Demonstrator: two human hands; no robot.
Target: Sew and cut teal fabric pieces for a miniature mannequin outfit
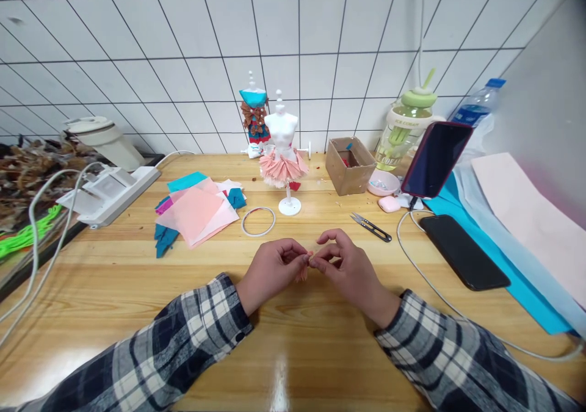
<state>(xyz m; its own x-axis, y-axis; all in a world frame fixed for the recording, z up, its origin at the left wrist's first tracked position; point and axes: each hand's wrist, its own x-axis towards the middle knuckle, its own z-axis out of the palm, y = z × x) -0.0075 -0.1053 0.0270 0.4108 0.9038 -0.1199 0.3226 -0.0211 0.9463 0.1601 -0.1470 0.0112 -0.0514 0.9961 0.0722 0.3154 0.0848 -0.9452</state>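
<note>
Both hands meet over the middle of the wooden table. My left hand (277,270) pinches a small gathered piece of pink paper (302,273), which hangs just below the fingertips. My right hand (345,268) pinches at the top of that piece with thumb and fingers; its index finger is raised and bent. Much of the paper is hidden by the fingers. Beyond the hands stands a small white mannequin (281,131) wearing a pleated pink skirt (282,168). Thread snips (372,227) lie to the right of it, and a thin white ring (259,235) lies to the left.
Coloured paper sheets (196,207) lie at left, near a power strip (119,195). A second dressed mannequin (253,113), a cardboard box (350,177) and a green-lidded bottle (405,128) stand at the back. A propped phone (437,159), a black phone (464,253) and a white cable (434,287) are on the right.
</note>
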